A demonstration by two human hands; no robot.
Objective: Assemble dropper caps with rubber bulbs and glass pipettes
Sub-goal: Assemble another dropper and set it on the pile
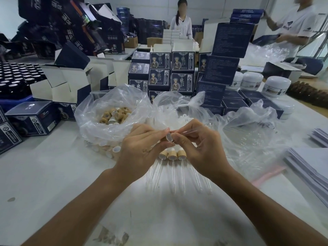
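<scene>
At the centre of the frame the left hand (142, 146) pinches a dropper cap (169, 137), open end toward the right hand (198, 148), whose fingers (179, 139) are clamped on a glass pipette (195, 129) slanting to the upper right. The glass is thin, so entering off-axis or being pushed hard could snap it at the cap's mouth. Just below lie finished droppers (172, 155) on the bench (53, 174), which a dropped piece could knock; bags of caps (115, 116) sit behind.

Both forearms reach forward, left hand (142, 148) and right hand (200, 146) meeting fingertip to fingertip, fingers curled.
</scene>
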